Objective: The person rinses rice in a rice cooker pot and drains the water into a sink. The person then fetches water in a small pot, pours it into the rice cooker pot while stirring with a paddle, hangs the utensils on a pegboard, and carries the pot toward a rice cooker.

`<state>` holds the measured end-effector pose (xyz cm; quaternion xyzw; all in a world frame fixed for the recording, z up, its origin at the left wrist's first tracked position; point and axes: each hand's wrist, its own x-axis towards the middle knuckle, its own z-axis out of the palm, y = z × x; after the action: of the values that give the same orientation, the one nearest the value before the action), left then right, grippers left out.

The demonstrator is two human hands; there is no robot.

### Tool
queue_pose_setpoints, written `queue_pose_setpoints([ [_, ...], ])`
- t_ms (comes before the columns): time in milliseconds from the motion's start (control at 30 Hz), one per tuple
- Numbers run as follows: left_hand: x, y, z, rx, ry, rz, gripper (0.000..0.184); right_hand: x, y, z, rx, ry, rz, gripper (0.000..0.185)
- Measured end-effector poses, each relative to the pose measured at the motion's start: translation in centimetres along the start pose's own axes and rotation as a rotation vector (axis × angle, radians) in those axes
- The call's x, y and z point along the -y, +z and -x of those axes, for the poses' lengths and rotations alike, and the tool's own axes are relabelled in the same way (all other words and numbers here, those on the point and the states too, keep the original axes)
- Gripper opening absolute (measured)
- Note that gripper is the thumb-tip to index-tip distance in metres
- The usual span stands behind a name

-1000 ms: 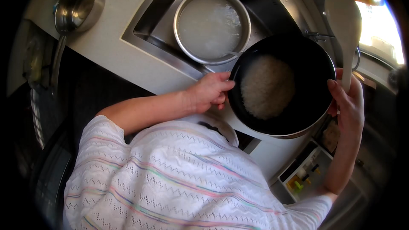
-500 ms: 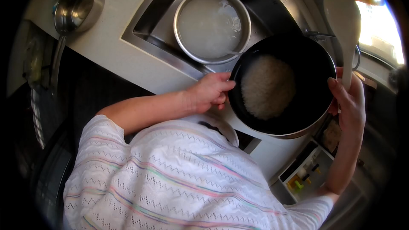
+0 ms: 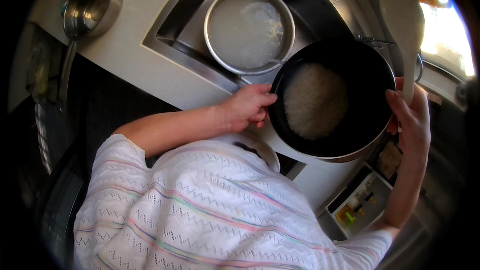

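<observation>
A black pot point(image 3: 365, 105) with a mound of pale rice point(image 3: 315, 101) is held between my two hands at the sink's near right corner. My left hand point(image 3: 248, 106) grips its left rim, thumb on top and fingers curled beneath. On the opposite side my right hand point(image 3: 411, 112) pinches the rim and also holds a white rice paddle point(image 3: 402, 17), its blade pointing up. A round metal bowl point(image 3: 245, 35) of cloudy water stands in the sink just beyond the pot, with a thin handle-like piece at its lower right edge.
The steel sink point(image 3: 187, 67) is set in a pale counter point(image 3: 135, 65). An empty steel saucepan point(image 3: 92, 7) rests at the counter's left, its handle jutting over the edge. An open drawer point(image 3: 375, 202) with small items lies below right. A bright window point(image 3: 450, 35) is at right.
The pot, both hands and the paddle have shifted very slightly, the paddle a little upward. The reflections on the cloudy water have changed. Both grips are the same.
</observation>
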<state>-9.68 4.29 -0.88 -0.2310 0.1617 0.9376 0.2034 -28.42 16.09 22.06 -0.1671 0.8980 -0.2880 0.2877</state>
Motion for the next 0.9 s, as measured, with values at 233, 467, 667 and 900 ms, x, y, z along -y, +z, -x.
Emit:
queue_pose_setpoints([
  [233,0.18,-0.24,-0.10,0.002,-0.008,-0.021,0.020,-0.12,-0.11,-0.22,0.016,0.008,0.000,0.031],
  [467,-0.03,-0.08,-0.03,0.006,-0.004,-0.002,0.013,0.05,0.14,-0.27,0.009,0.007,-0.004,0.029],
  [667,0.08,-0.20,-0.13,0.009,-0.003,0.003,0.013,0.24,0.30,-0.38,0.021,0.008,-0.013,0.028],
  [900,-0.01,-0.17,-0.07,0.009,-0.006,0.000,0.012,0.37,0.33,-0.57,0.036,0.009,0.000,0.024],
])
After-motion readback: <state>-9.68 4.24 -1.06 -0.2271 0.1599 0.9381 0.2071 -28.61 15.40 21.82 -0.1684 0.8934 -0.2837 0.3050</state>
